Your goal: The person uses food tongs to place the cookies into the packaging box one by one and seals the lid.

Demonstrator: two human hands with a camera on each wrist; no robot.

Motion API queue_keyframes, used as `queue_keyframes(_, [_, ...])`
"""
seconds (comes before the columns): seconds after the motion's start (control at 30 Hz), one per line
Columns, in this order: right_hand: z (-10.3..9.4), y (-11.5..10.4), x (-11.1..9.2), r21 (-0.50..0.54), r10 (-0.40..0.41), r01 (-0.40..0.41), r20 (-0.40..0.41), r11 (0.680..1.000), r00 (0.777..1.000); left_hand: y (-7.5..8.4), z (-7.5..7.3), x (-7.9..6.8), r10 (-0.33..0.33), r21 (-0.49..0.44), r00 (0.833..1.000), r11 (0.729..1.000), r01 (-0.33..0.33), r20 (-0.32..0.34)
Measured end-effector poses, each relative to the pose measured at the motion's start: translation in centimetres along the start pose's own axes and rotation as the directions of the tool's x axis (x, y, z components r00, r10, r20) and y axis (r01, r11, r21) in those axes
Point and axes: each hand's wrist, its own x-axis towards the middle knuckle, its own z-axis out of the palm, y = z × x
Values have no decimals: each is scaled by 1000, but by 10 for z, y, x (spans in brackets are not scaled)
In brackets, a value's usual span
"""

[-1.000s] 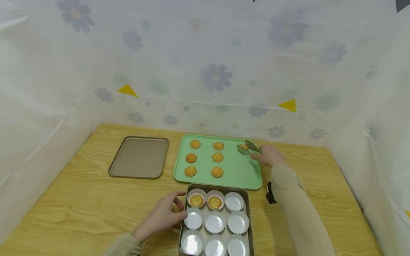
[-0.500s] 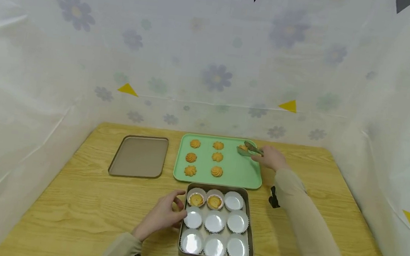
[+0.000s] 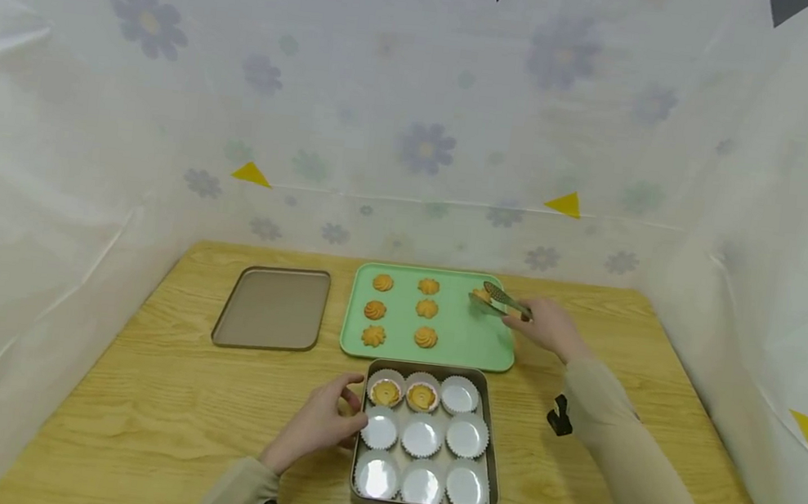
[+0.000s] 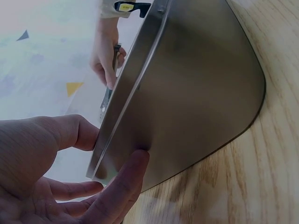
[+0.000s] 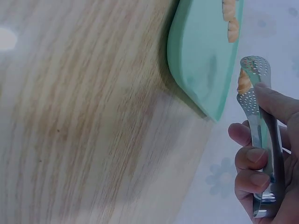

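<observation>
My right hand (image 3: 547, 326) holds metal tongs (image 3: 513, 302) with perforated heads over the right side of a green tray (image 3: 472, 341). Between the tong heads sits a golden cookie (image 5: 243, 83), also visible in the right wrist view. Several swirled and flower-shaped cookies (image 3: 427, 309) lie in two columns on the tray. At the left wall of a deep metal baking pan (image 3: 492, 467), my left hand (image 3: 320, 420) hooks the thumb over the rim, with a finger pressed on the outer side. White paper cups (image 3: 467, 437) fill the pan in rows; two back ones hold a cookie each.
A shallow brown tray (image 3: 272, 308) lies on the wooden table (image 3: 209, 420), left of the green tray. The baking pan stands just in front of the green tray. A flower-printed curtain (image 3: 422, 81) closes off the back and sides.
My right hand and the tongs have shifted slightly to the right and toward me, with the cookie between the tong heads. My left hand stays at the pan.
</observation>
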Motion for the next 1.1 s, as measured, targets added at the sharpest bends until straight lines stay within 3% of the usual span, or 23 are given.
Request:
queue_keyframes(0.3, [-2, -7, -28, -11, -55, 54, -66, 998, 996, -1, 1, 0, 4, 5, 1000, 1000, -4, -6])
queue_keyframes(0.73, [4, -21, -74, 32, -95, 99, -104, 995, 990, -1, 1, 0, 8, 5, 1000, 1000, -8, 0])
queue_keyframes(1.1, [9, -35, -108, 34, -176, 181, -119, 983, 977, -1, 1, -1, 9, 3, 1000, 1000, -9, -9])
